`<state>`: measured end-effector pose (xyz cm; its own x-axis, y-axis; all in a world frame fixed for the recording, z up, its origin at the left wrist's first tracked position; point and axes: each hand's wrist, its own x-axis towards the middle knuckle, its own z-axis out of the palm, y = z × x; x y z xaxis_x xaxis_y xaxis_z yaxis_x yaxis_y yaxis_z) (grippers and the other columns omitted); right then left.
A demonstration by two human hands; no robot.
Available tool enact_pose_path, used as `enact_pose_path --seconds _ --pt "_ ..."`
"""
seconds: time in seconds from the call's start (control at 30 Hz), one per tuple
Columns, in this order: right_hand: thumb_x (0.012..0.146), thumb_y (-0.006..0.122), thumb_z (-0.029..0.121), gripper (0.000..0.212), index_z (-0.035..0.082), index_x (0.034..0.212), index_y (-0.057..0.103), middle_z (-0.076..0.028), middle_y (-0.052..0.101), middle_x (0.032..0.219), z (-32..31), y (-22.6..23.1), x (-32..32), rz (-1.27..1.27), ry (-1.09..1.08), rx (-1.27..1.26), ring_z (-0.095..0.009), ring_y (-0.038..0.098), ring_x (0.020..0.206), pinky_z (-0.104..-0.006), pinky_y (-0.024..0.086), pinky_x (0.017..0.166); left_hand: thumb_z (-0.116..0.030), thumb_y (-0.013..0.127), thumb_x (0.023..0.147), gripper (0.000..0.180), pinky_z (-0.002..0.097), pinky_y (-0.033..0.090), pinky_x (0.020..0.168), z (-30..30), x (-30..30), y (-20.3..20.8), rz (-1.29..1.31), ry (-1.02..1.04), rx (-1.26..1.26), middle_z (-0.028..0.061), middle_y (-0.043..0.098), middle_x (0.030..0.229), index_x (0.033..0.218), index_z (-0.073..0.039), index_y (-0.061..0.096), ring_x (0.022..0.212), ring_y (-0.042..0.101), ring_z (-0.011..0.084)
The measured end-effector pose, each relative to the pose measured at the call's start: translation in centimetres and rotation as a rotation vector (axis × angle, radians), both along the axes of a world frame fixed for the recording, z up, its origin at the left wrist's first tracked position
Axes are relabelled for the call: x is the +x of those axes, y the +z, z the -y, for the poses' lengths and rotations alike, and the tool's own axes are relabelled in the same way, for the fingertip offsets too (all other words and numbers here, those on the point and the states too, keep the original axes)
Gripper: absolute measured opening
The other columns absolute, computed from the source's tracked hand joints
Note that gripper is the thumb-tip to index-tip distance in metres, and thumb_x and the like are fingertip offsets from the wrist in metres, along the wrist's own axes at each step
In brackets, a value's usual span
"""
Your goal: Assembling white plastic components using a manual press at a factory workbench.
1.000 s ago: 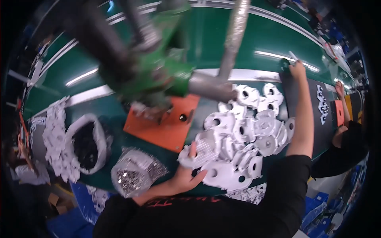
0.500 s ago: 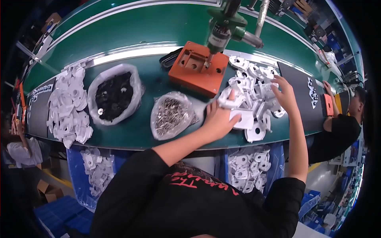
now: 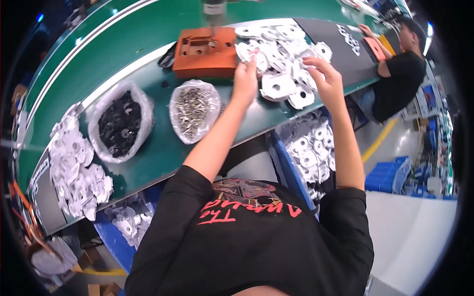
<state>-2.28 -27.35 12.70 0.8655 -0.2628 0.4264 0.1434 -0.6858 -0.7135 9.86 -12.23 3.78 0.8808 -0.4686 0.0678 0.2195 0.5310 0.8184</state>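
Observation:
My left hand (image 3: 245, 81) is closed on a white plastic part (image 3: 257, 59) at the left side of a loose heap of similar white plastic parts (image 3: 284, 61). Its thumb and fingers grip the part's near edge, close to the right side of an orange fixture block (image 3: 205, 64). Over the heap's right side hovers my right hand (image 3: 326, 84), fingers bent and apart, with nothing visible in them. Above the orange block stands a press head (image 3: 214, 12), its lower end blurred.
A clear bag of metal pins or screws (image 3: 195, 111) and a bag of black parts (image 3: 120, 123) stand on the green bench. More white parts (image 3: 76, 163) lie at far left. Blue bins (image 3: 291, 167) sit below the edge. A co-worker (image 3: 402, 69) works at right.
The whole view has turned, so the bench now slants up to the right. My left hand still holds the white part, now beside the orange block. My right hand remains by the heap.

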Motion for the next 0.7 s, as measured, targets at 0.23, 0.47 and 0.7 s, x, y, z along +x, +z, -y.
enact_pose_path --seconds 0.23,0.47,0.7 --pt "0.084 0.059 0.040 0.065 0.009 0.137 0.037 -0.028 0.018 0.146 4.2 -8.9 -3.5 -0.140 -0.413 -0.154 -0.036 0.020 0.137 -0.0391 0.020 0.109 -0.046 0.039 0.095 0.055 0.0327 0.033 0.099 2.0 -0.4 -1.9 0.285 0.079 0.257 0.0233 0.049 0.126 0.109 0.005 0.057 0.116 0.047 0.0282" --pt "0.080 0.054 0.056 0.072 0.009 0.134 0.044 -0.028 0.026 0.143 10.5 -13.1 2.1 -0.095 -0.561 -0.001 -0.038 0.027 0.133 -0.0465 0.021 0.106 -0.033 0.063 0.084 0.039 0.0393 0.035 0.099 2.8 1.0 -3.5 0.796 0.513 0.615 0.0300 0.046 0.127 0.093 0.004 0.060 0.119 0.046 0.0381" --pt "0.085 0.060 0.025 0.037 -0.003 0.108 0.057 -0.016 0.062 0.107 12.5 -13.0 2.1 0.227 -0.356 -0.081 -0.023 0.058 0.097 -0.0300 0.042 0.087 -0.021 0.069 0.078 0.051 0.0427 0.033 0.097 0.7 -0.6 -0.8 0.905 0.401 0.665 0.0250 0.046 0.112 0.110 0.005 0.040 0.110 0.045 0.0379"
